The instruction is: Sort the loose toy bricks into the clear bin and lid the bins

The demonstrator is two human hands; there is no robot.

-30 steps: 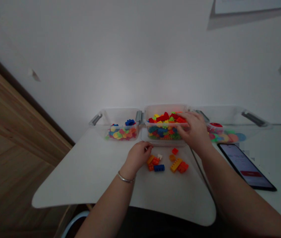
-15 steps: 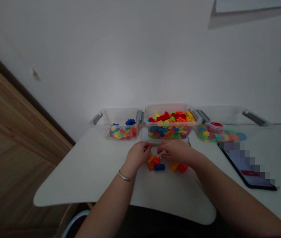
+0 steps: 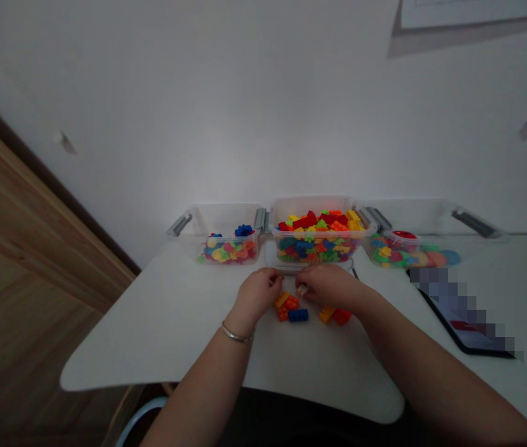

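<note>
My left hand [image 3: 259, 292], with a bangle [image 3: 235, 335] at the wrist, is closed in a pinch above the table; what lies between its fingertips is too small to tell. Facing it, my right hand [image 3: 331, 287] has its fingers bent round a small whitish piece [image 3: 301, 290]. Just below the hands, orange building bricks [image 3: 286, 303] lie beside a blue brick [image 3: 298, 315]. A yellow-orange brick [image 3: 326, 315] and a red brick [image 3: 342, 316] rest under my right wrist, partly covered by it.
Behind my hands stands a clear box [image 3: 319, 234] heaped with coloured bricks. A left box [image 3: 228, 234] and a right box [image 3: 416, 248] hold more small coloured pieces. To the right lies a phone [image 3: 465, 323] on the white table [image 3: 151, 335], against the wall.
My right hand's fingers have drawn together round the whitish piece, which shows more clearly. My left hand stays nearly in place, and the bricks on the table have not moved.
</note>
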